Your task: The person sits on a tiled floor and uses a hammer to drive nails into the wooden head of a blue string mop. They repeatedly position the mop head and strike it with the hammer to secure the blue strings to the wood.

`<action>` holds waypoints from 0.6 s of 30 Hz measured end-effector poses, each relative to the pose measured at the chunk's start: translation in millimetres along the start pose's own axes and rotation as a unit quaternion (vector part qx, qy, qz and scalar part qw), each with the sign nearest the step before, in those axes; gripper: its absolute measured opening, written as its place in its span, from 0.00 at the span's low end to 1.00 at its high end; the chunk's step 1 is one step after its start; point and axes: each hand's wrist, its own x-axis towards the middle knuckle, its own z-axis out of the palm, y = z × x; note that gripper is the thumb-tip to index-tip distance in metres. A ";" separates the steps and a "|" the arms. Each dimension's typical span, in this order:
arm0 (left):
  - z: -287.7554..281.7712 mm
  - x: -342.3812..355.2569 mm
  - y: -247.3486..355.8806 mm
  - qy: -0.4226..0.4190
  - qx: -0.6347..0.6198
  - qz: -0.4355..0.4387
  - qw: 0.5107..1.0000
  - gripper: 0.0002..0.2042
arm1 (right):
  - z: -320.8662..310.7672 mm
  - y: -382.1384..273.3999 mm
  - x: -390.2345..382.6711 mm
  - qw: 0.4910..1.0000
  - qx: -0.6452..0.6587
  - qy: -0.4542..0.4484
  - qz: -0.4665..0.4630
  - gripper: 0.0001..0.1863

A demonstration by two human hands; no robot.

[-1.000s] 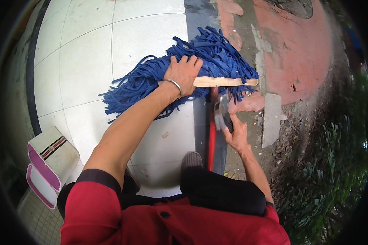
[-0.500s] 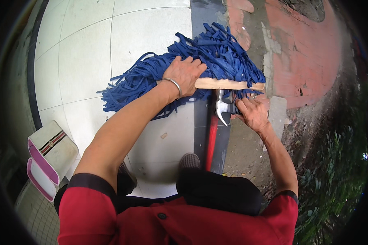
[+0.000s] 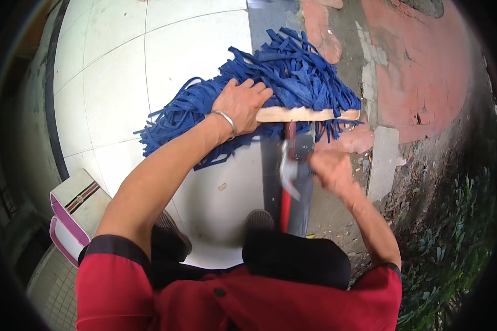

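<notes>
My left hand (image 3: pixel 240 105), with a silver bangle at the wrist, grips the mop head's light wooden bar (image 3: pixel 295 113) and presses on its blue fabric strips (image 3: pixel 292 66). A red handle (image 3: pixel 285 218) runs from under the bar toward my body. My right hand (image 3: pixel 331 168) is closed on a claw hammer (image 3: pixel 290 176), blurred by motion; its metal head is over the red handle, just below the bar.
A white bin (image 3: pixel 84 196) with pink trim and a striped band stands at the lower left. The mop lies across white tiles (image 3: pixel 193 38), a dark strip and broken red paving (image 3: pixel 414 66). Dirt and green plants (image 3: pixel 447 237) border the right. My shoes are below the mop.
The hammer swung up toward the bar half a second ago and has since moved down toward me, along with my right hand. My left hand stays on the bar.
</notes>
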 end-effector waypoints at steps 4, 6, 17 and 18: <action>4.9 -0.6 1.2 -0.010 -0.012 0.002 1.000 0.19 | 9.6 7.4 3.9 0.999 -0.015 -0.029 0.021 0.20; 2.8 -0.2 2.8 0.006 -0.011 0.011 1.000 0.19 | 9.6 25.0 1.7 0.989 -0.024 -0.046 0.135 0.21; 4.3 -0.6 2.5 -0.001 -0.006 0.011 1.000 0.20 | 9.9 25.5 1.8 0.989 -0.040 -0.027 0.138 0.24; 4.4 3.2 1.3 0.004 -0.003 0.014 1.000 0.19 | 5.6 14.5 4.9 0.993 -0.018 -0.004 0.119 0.24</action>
